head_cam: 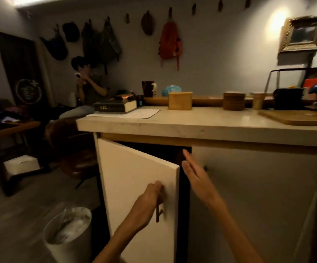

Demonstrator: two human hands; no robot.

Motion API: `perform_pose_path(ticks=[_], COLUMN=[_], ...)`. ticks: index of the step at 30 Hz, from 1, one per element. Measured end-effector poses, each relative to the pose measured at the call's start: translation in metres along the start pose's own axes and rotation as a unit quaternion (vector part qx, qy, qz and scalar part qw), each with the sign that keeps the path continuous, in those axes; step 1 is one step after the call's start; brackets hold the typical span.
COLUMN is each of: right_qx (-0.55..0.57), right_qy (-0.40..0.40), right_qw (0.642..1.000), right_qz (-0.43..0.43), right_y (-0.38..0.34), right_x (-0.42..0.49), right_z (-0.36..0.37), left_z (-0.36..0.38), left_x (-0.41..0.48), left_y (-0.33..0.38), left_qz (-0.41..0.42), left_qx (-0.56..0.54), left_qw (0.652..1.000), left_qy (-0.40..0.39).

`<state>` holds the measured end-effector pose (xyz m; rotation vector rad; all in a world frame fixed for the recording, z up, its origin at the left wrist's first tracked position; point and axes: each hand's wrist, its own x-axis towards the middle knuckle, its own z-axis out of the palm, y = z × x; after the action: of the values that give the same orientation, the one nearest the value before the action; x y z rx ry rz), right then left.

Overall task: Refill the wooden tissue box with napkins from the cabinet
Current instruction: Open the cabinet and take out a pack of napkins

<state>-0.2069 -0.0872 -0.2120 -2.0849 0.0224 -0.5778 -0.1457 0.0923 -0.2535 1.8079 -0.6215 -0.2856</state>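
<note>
The wooden tissue box stands upright on the pale countertop, near its back edge. Below the counter, the white left cabinet door is swung partly outward. My left hand grips its dark vertical handle. My right hand is flat with fingers extended, in front of the dark gap between the two doors. The cabinet's inside is black; no napkins show.
A white lined bin stands on the floor just left of the open door. The right cabinet door is closed. A thick book, round wooden containers and a cutting board sit on the counter. A person sits behind it.
</note>
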Motion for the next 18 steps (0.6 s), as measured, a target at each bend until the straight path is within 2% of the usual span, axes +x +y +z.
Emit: perform_pose_path(ticks=[2,4,6,8,10,13,18], right_qx=[0.086,0.149,0.202,0.234,0.216,0.176,0.087], right_qy=[-0.074,-0.158,-0.197,-0.213,-0.22,-0.255,-0.286], right_qw=[0.993,0.974,0.957,0.948,0.951,0.95,0.95], right_qz=[0.032,0.06,0.066,0.032,-0.003,-0.042,-0.09], right_y=[-0.014,-0.036,-0.056,-0.076,-0.089,-0.104,-0.094], right_x=[-0.023,-0.037,-0.049,-0.058,-0.061,-0.05,-0.015], right_z=[0.033,0.075,0.125,0.174,0.216,0.251,0.26], left_z=[-0.028,-0.064,-0.096,-0.128,-0.166,-0.221,-0.265], left_x=[-0.025,-0.049,-0.067,-0.076,-0.078,-0.08,-0.072], left_y=[0.008,0.013,0.025,0.035,0.038,0.038,0.045], left_qz=[-0.05,-0.106,-0.129,-0.117,-0.164,-0.236,-0.29], left_qx=[-0.042,-0.041,-0.032,-0.03,-0.05,-0.005,0.077], left_qw=[0.998,0.992,0.989,0.991,0.983,0.971,0.953], left_qy=[0.005,0.048,0.063,0.057,0.062,0.046,0.029])
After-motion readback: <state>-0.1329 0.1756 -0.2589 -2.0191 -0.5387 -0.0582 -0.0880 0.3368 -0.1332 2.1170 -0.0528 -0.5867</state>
